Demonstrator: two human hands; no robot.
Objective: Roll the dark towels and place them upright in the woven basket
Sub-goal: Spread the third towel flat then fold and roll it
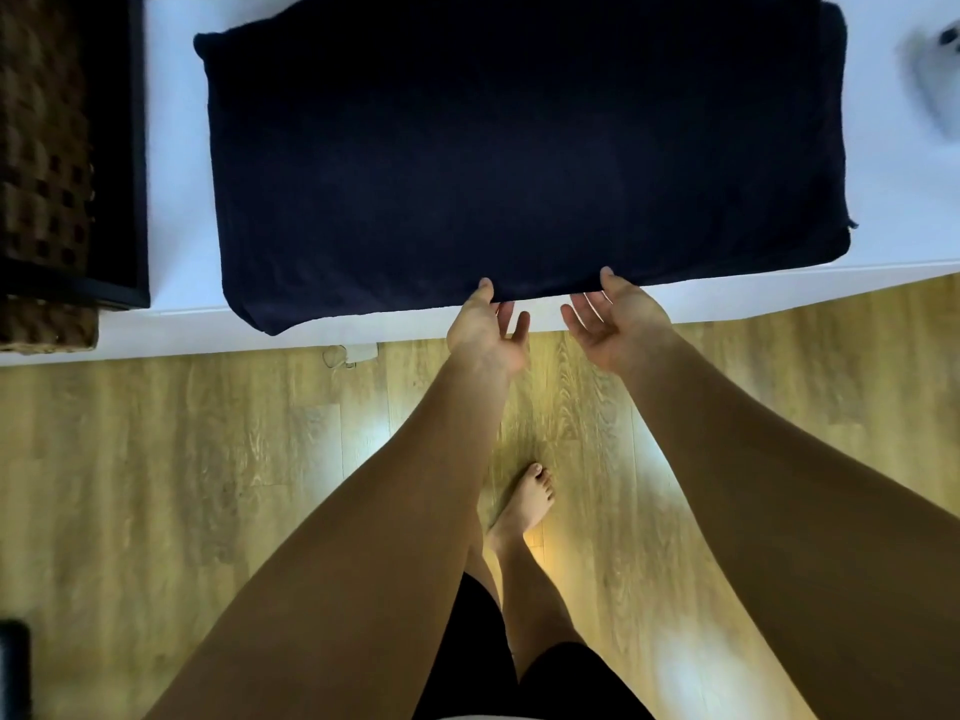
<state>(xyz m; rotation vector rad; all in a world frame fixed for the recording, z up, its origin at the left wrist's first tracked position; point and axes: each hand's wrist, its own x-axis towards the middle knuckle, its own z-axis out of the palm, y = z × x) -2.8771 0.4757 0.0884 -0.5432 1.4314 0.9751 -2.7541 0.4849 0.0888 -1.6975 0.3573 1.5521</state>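
On the white table point(176, 200) in front of you, a dark towel point(519, 158) lies spread flat, its near edge hanging just over the table's edge. Your left hand point(485, 332) and right hand point(615, 324) sit palms-up at the middle of that near edge, thumbs on top of the cloth, fingers loosely spread beneath it, hands close together. At far left stands the woven basket point(44, 163), well apart from the towel.

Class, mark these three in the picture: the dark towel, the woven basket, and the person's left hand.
towel point(519, 148): head view, middle of the flat cloth.
basket point(41, 174): head view, woven side wall.
left hand point(485, 330): head view, open palm.
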